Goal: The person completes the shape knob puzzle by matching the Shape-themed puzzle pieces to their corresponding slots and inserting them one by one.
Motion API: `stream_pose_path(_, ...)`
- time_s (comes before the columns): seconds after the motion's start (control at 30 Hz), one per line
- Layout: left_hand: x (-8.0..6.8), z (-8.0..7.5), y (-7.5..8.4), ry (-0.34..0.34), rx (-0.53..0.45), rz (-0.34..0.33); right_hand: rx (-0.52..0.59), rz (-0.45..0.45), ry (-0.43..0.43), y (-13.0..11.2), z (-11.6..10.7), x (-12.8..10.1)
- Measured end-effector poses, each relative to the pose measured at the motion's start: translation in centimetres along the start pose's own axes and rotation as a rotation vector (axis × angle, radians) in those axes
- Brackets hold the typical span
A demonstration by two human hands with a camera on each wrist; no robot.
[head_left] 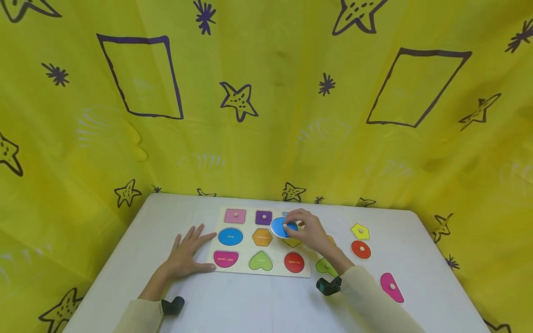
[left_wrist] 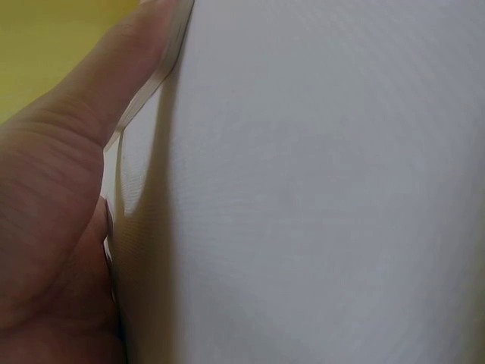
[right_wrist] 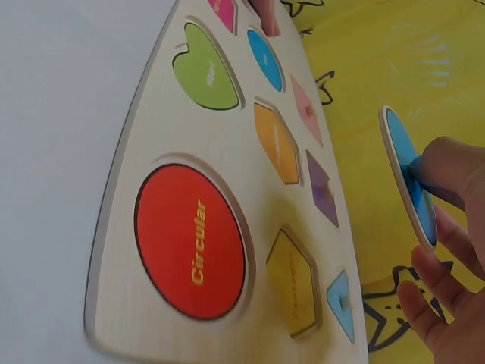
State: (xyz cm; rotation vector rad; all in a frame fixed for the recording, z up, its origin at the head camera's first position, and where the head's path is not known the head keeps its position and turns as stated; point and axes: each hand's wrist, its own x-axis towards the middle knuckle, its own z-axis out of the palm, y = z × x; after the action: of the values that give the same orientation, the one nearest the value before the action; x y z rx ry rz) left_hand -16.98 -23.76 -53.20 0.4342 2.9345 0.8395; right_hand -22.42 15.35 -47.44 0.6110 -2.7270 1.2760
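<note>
Right hand [head_left: 306,229]: pinches blue oval piece [head_left: 284,227] by knob, held above puzzle board [head_left: 250,270], far-right area. Left hand [head_left: 189,252]: fingers flat on bench [head_left: 250,305], thumb against board's left edge. Step, judged: placing piece; next needs matching recess, lowering flat. Loose pieces lie right.

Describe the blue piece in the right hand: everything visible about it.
The blue piece is a flat oval or round disc, seemingly wood: blue painted face, pale edge, a small knob on top. The right hand pinches that knob and holds the piece tilted above the puzzle board, clear of it, over the board's upper right part. Only the fingers touch it. Any lettering on it cannot be made out.
</note>
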Motion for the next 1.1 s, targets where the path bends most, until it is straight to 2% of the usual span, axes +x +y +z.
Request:
stream_pose_path(0.27, 0.0, -0.4, 0.6, -0.028, 0.02, -0.023, 0.046, 0.034, -0.021, -0.8, 2.4, 1.3)
stream_pose_path(0.77, 0.2, -0.4, 0.4, -0.04, 0.028, -0.042, 0.132, -0.002, -0.068, -2.7, 7.8, 3.5)
stream_pose_path(1.1, 0.0, -0.7, 0.8, -0.042, 0.03, -0.023, 0.185, 0.042, -0.058, -3.9, 11.3, 4.2)
